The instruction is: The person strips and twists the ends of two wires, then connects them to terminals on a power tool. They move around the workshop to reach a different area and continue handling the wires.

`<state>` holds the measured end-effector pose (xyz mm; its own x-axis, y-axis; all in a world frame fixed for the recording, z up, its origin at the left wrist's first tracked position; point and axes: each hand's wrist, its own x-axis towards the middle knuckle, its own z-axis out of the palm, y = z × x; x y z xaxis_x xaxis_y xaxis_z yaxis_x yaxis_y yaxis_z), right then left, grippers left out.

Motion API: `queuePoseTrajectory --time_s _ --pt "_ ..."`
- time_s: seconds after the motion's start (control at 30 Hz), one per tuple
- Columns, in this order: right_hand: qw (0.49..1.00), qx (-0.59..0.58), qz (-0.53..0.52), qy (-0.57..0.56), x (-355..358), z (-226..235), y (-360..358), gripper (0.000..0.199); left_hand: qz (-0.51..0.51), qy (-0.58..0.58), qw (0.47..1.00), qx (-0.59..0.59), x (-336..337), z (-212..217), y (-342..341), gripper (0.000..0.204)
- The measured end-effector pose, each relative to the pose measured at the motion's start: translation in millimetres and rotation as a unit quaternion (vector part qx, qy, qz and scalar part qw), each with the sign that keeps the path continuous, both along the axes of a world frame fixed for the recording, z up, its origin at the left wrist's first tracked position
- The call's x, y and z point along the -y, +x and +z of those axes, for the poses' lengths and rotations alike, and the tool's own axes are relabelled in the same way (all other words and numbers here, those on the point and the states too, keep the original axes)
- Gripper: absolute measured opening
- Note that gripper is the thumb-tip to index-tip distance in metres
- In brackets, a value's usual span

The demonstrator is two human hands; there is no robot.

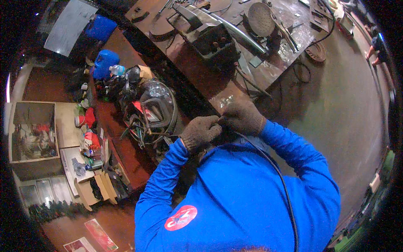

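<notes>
Both hands wear brown knit gloves and meet close in front of my blue-sleeved body. My left hand (200, 133) is closed, its thumb side turned toward the right one. My right hand (242, 119) is also closed, fingers curled in, almost touching the left. Whatever lies between the fingers is small, dark or hidden, and I cannot make it out. A black cable (275, 166) starts just below the right hand and runs down over my clothing. Beyond the hands lies the near corner of a metal-topped workbench (224, 98).
On the workbench sit a black boxy machine (213, 42), a round pitted disc (261, 19) and a long metal tube (241, 35). To the left, a reddish bench (126, 157) carries a clear-domed item (157, 98), clamps and blue containers (105, 63). A cable loop lies on the floor at right.
</notes>
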<state>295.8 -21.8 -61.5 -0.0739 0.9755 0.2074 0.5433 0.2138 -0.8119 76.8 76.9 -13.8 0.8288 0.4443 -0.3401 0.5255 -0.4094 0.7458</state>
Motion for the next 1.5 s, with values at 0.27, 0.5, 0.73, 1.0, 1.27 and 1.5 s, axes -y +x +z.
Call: queuePoseTrajectory --time_s 0.27,0.5,0.73,1.0,1.27,1.5 --pt "0.984 0.066 0.011 0.165 -20 1 -5 0.055 0.035 -0.122 0.988 0.09 -7 -11 -4 0.036" --pt "0.986 0.095 -0.005 0.135 -10 14 -10 0.02 0.095 -0.23 0.963 0.104 -6 -18 -8 0.035" --pt "0.972 0.224 0.02 0.068 3 -10 -1 0.014 0.046 -0.136 0.99 0.004 -9 -4 -5 0.023" --pt "0.982 0.026 0.12 -0.144 22 6 17 0.027 -0.057 0.005 0.995 0.078 10 -6 2 0.023" --pt "0.995 -0.005 -0.074 0.06 15 -18 38 0.036 0.076 -0.079 0.994 0.008 -21 -5 -13 0.027" --pt "0.964 0.152 0.004 0.219 -9 -21 2 0.038 0.089 -0.216 0.972 -0.017 -28 2 -4 0.041"
